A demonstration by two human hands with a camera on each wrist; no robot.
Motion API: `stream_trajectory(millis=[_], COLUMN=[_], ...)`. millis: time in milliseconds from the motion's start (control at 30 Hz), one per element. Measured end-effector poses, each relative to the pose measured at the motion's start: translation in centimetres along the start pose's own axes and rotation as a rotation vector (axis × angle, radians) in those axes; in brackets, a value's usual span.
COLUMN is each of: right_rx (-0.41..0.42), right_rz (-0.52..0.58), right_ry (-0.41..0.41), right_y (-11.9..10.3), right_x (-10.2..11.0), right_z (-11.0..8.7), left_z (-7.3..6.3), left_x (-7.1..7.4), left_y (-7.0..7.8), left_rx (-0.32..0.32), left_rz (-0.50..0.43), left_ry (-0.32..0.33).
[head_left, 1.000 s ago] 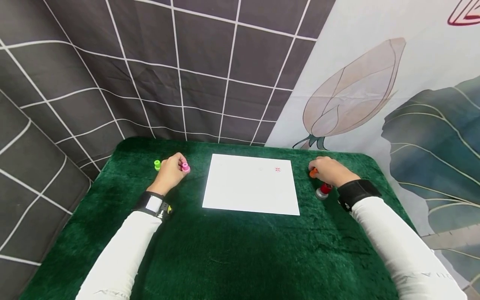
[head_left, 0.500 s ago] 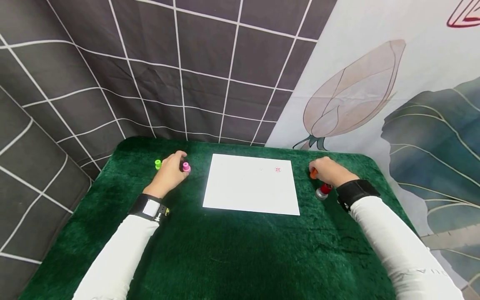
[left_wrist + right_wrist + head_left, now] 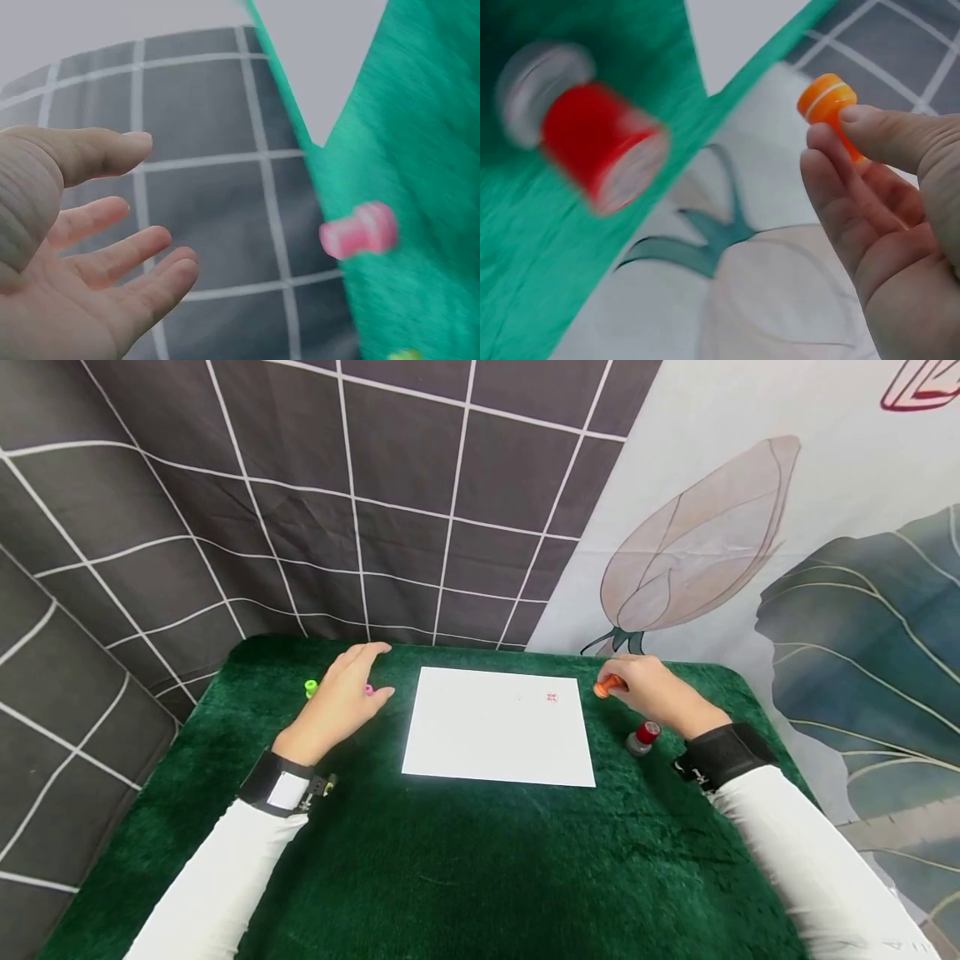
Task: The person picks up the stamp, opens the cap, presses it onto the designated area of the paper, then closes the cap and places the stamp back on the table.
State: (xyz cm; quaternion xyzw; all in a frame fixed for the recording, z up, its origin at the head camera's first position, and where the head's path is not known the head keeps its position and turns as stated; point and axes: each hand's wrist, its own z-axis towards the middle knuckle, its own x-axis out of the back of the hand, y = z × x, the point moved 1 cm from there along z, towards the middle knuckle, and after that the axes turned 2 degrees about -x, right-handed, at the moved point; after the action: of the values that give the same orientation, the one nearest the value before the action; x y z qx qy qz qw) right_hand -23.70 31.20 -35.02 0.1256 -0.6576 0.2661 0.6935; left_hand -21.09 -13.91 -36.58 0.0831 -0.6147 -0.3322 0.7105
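Observation:
My right hand [image 3: 654, 689] pinches a small orange stamp [image 3: 606, 686] between thumb and fingers, just right of the white paper [image 3: 495, 727]. In the right wrist view the orange stamp [image 3: 826, 97] shows a white line round its wide end. My left hand [image 3: 336, 703] is spread, thumb well apart from the fingers, holding nothing. Behind it a pink stamp [image 3: 369, 690] is mostly hidden in the head view; the left wrist view shows the whole pink stamp [image 3: 361, 229] on the green cloth. Near the paper's top right corner is a red printed mark [image 3: 552, 697].
A red stamp [image 3: 648, 732] with a clear part at one end stands below my right hand. Left of my left hand is a green stamp [image 3: 311, 688], partly covered. Grey gridded cloth [image 3: 405, 543] hangs behind the green table cloth [image 3: 450, 877].
My left hand has come away from the pink stamp and opened wide. My right hand has lifted the orange stamp and carried it up and left, uncovering the red stamp.

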Motion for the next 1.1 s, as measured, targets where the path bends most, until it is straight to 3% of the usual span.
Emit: stream_trajectory(millis=[200, 333, 467, 567, 733, 1100], right_rx=[0.066, 0.058, 0.038, 0.068, 0.140, 0.196], right_rz=[0.076, 0.164, 0.287, 0.368, 0.452, 0.760], right_ry=[0.168, 0.263, 0.364, 0.443, 0.528, 0.551], right_y=[-3.0, -5.1, -7.6, -9.4, -11.8, -15.2], right_x=[1.2, 1.9, 2.5, 2.8, 2.7, 2.2], right_z=[-0.5, -1.2, -1.9, -2.3, -2.5, -2.9], left_z=[-0.3, -0.8, -1.2, -1.5, -1.9, -2.6], left_x=[0.6, 0.8, 0.7, 0.4, -0.4, -1.6], left_y=[3.4, 5.5, 7.7, 9.3, 11.5, 14.4], left_rx=[-0.116, -0.191, -0.272, -0.320, -0.345, -0.361], left_rz=[-0.028, -0.066, -0.145, -0.224, -0.355, -0.657], left_ry=[0.048, 0.102, 0.168, 0.198, 0.201, 0.183])
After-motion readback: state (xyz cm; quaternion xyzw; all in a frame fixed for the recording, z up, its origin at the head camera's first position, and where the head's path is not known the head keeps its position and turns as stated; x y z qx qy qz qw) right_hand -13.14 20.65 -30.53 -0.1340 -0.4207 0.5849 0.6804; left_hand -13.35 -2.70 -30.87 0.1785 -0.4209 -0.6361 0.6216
